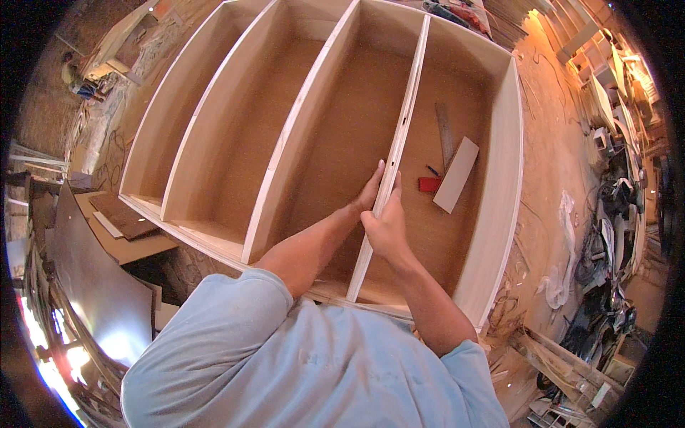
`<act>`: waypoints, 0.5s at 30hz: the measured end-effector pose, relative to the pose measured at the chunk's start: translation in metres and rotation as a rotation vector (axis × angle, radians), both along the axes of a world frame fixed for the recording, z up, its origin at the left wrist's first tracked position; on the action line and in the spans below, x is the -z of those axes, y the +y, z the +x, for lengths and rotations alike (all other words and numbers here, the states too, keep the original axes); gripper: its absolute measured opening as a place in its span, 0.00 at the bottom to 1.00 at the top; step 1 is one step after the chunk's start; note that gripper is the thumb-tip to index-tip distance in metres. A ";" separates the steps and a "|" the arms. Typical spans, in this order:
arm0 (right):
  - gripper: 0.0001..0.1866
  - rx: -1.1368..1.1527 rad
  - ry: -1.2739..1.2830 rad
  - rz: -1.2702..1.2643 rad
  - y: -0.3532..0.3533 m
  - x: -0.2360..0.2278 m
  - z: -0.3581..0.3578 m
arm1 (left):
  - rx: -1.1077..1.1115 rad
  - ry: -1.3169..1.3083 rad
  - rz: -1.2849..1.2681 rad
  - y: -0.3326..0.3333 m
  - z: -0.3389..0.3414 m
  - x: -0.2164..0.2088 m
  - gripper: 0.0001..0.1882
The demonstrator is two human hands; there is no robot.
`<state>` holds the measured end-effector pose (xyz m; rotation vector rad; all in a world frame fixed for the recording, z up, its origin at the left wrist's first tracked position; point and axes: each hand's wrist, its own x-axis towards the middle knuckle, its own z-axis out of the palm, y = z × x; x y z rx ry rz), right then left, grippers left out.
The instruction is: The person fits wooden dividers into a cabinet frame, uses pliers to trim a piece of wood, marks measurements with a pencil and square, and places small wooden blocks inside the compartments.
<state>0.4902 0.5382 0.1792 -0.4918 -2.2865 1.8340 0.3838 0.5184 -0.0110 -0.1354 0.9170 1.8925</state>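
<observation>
I lean over a large wooden cabinet carcass (267, 171) with several long compartments. My right hand (387, 227) wraps round the top edge of the rightmost wooden divider (409, 100), thumb over its left side and fingers along its right. Just beyond it, my left hand (370, 188) is closed against the divider's left face, part of its fingers hidden. Dark slots or holes show in that edge. Inside the right compartment lie a pale rectangular board offcut (457, 175), a flat grey strip like a ruler (444, 135), a small red block-like thing (429, 185) and a dark pen-like stick (432, 170).
Red and dark tools (460, 14) sit past the cabinet's far edge. Sheets of board (121, 221) lean and lie at the left. Crumpled clear plastic (560, 274) and piled scrap (606, 235) line the right side. Far left, another person (80, 82) is bent low.
</observation>
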 end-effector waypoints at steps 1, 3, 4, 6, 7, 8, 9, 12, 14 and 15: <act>0.51 0.001 -0.039 -0.054 0.001 -0.005 0.001 | -0.029 0.003 -0.048 0.003 0.003 -0.004 0.33; 0.51 0.000 0.003 -0.039 0.005 -0.001 0.003 | -0.048 0.044 -0.069 0.004 0.006 -0.017 0.34; 0.51 0.002 0.019 -0.032 0.006 0.001 0.005 | -0.039 0.080 -0.044 0.000 0.008 -0.025 0.34; 0.51 0.021 -0.002 -0.026 0.007 0.002 0.008 | -0.018 0.057 0.014 -0.004 0.010 -0.033 0.35; 0.51 0.023 -0.008 -0.023 0.006 0.001 0.007 | -0.006 -0.002 0.048 -0.005 0.009 -0.033 0.36; 0.51 0.001 -0.026 -0.016 0.008 0.000 0.009 | -0.009 -0.012 0.019 -0.005 0.010 -0.033 0.35; 0.51 -0.019 -0.044 -0.005 0.014 0.000 0.012 | -0.007 -0.024 -0.006 -0.003 0.011 -0.037 0.35; 0.51 -0.058 -0.034 0.044 0.025 0.000 0.016 | -0.016 0.042 -0.190 0.003 0.024 -0.066 0.33; 0.50 -0.048 -0.066 0.029 0.024 0.000 0.018 | -0.015 0.044 -0.198 0.001 0.025 -0.074 0.34; 0.51 -0.049 -0.041 0.026 0.024 -0.002 0.017 | 0.003 0.062 -0.222 0.000 0.023 -0.080 0.35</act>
